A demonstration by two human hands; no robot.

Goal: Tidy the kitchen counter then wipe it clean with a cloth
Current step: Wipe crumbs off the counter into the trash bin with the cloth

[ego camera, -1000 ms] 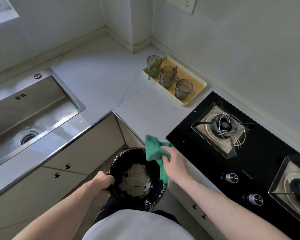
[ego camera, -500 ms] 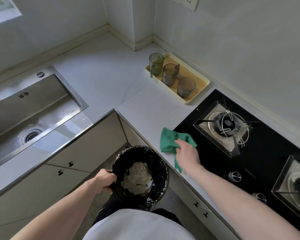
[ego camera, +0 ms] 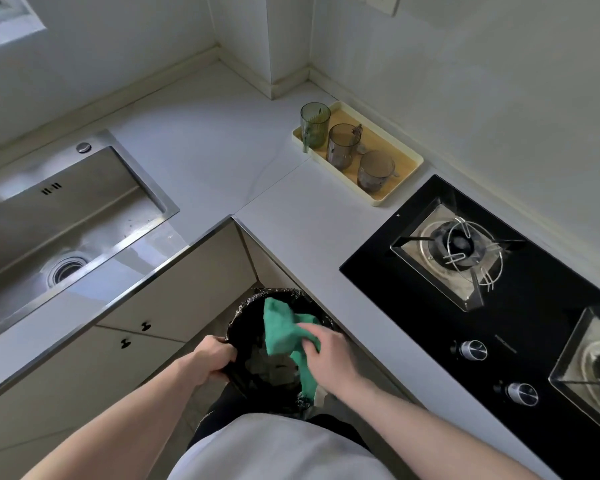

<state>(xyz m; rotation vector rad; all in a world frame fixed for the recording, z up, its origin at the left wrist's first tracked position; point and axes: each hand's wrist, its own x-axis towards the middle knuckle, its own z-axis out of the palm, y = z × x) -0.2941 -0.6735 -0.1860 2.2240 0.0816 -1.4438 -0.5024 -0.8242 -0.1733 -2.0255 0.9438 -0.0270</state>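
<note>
A green cloth (ego camera: pixel 280 332) hangs over the open mouth of a black-lined waste bin (ego camera: pixel 243 308), held off the counter edge. My right hand (ego camera: pixel 329 358) grips the cloth, which droops from it into the bin. My left hand (ego camera: pixel 212 356) grips the bin's left rim and holds the bin below the pale grey counter (ego camera: pixel 302 216). The cloth and my right hand hide most of what lies inside the bin.
A yellow tray (ego camera: pixel 400 152) with three tinted cups stands at the back by the wall. A black gas hob (ego camera: pixel 506 317) fills the right side, its knobs near the front edge. A steel sink (ego camera: pixel 63 216) lies at left. Cabinet doors (ego camera: pixel 174 289) sit under the counter corner.
My right hand has swept the cloth from the counter beside the hob back over the edge, above the bin. My left hand has kept its hold on the bin.
</note>
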